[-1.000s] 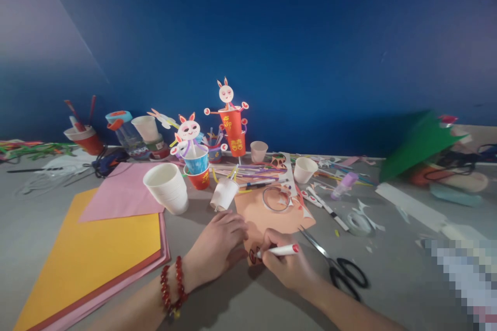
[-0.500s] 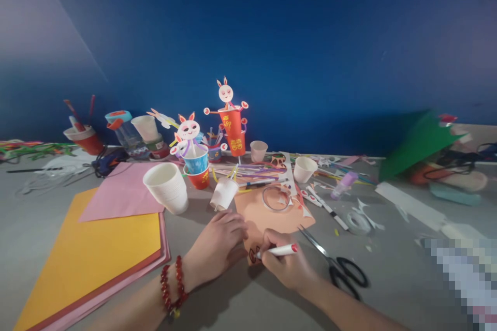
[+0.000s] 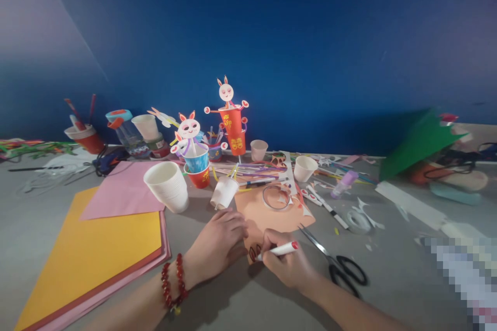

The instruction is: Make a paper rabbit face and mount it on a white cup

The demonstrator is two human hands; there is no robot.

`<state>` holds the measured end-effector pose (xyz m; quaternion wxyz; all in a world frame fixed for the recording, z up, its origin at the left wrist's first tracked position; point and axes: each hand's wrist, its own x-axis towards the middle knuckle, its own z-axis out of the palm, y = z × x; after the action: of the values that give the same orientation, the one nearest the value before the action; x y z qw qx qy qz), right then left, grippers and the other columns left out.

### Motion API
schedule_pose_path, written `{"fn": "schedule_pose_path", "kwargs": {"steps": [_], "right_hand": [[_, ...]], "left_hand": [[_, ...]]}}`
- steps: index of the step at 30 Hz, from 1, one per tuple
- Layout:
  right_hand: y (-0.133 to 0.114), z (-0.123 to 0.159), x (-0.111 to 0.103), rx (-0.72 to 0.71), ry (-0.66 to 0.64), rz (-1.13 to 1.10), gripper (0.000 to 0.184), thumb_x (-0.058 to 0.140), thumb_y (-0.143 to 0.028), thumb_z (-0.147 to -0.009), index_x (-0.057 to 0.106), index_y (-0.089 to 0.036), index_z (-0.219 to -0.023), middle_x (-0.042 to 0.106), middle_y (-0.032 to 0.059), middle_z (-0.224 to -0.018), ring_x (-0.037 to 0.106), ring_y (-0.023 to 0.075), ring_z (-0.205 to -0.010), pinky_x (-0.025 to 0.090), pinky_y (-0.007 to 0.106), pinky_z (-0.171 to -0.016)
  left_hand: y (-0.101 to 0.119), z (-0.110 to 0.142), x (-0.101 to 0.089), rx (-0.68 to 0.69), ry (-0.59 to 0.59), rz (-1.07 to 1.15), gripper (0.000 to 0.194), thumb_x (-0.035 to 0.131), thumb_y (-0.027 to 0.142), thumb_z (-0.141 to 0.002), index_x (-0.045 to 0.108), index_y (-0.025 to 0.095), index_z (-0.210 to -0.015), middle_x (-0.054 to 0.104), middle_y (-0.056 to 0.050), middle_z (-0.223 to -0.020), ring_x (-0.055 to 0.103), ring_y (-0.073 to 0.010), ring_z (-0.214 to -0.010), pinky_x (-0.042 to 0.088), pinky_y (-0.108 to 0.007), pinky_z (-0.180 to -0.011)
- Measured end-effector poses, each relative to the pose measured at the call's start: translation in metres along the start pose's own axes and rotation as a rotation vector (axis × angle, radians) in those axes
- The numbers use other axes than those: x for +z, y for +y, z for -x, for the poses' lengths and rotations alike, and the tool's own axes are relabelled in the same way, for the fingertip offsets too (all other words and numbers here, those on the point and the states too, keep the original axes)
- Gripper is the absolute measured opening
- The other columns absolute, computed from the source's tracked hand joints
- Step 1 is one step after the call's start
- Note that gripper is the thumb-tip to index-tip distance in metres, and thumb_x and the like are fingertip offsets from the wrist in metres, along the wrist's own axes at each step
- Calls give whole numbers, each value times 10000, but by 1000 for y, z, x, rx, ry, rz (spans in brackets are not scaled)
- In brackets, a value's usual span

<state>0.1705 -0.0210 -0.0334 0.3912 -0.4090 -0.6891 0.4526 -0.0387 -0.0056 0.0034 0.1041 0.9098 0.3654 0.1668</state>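
Likely to handle as light, stiff and perhaps slick, so best to hold the white marker point(image 3: 282, 249) low on the barrel. Pinching it between thumb and fingers of the right hand point(image 3: 288, 262), red end out to the right, at the near end of the thin, creasable orange paper point(image 3: 267, 220). Resting the left hand point(image 3: 218, 238) by the paper's left edge, fingers loosely together.

Dim, uneven light leaves the wall point(image 3: 295, 36) deep blue, paler at upper left. Soft shadow spreads over the counter point(image 3: 388, 284) below the left hand point(image 3: 219, 235). The green sheet point(image 3: 417, 147) looks smeared; coarse pixels cover the lower-right corner.
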Motion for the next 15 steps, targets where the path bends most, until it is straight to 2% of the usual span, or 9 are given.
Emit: {"fn": "schedule_pose_path", "kwargs": {"steps": [10, 15], "right_hand": [[1, 2, 0, 24, 10, 1, 133, 480, -150, -698, 462, -220, -587, 463, -65, -524, 386, 104, -500, 287, 221, -490], [4, 0, 0, 4, 5, -3, 124, 482, -147, -692, 478, -213, -587, 526, -48, -566, 435, 110, -529, 310, 224, -511]], "left_hand": [[1, -1, -1, 1, -10, -6, 85, 614, 222, -899, 648, 209, -975, 700, -63, -1101, 578, -259, -1146, 397, -431, -1017], [0, -1, -1, -7, -22, 3, 96, 645, 273, -898, 642, 212, -972, 701, -61, -1098, 574, -266, -1150, 386, -429, -1025]]}}
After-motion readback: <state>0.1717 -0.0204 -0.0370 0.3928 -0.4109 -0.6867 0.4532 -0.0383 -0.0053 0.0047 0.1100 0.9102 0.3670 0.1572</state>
